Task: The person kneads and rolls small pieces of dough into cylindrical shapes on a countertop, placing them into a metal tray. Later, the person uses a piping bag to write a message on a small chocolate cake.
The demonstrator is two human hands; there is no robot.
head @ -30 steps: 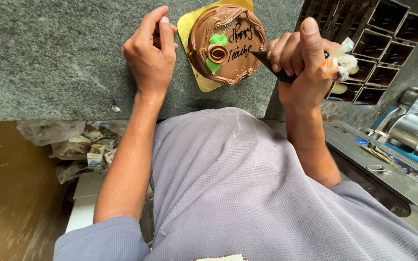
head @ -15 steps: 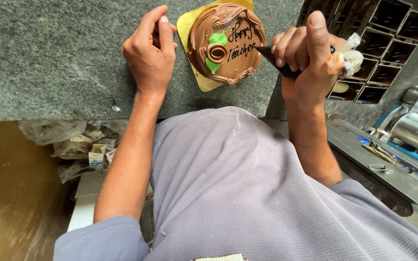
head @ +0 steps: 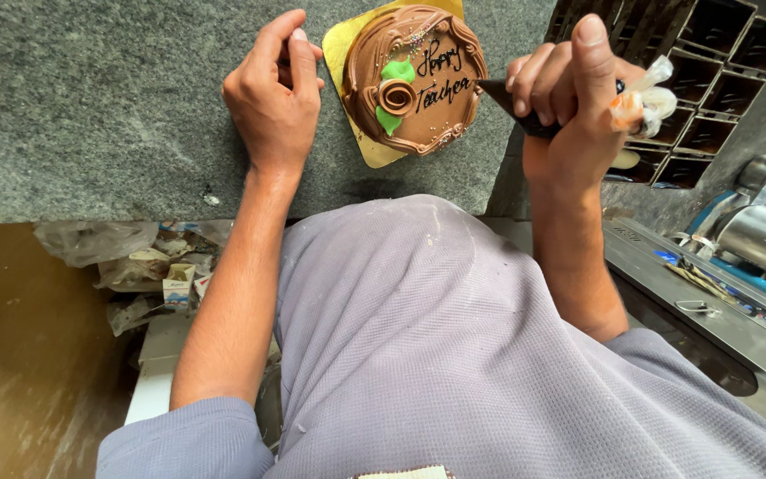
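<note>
While left hand (head: 272,98) stays, piping bag (head: 525,106) lifted off cake (head: 414,75)

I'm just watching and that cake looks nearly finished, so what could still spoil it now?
The piping bag tip in the right hand sits close to the cake's edge; a slip might smear the dark lettering or the border. The gold board lies near the stone counter's front edge, so a nudge from the left hand could push it off.
</note>
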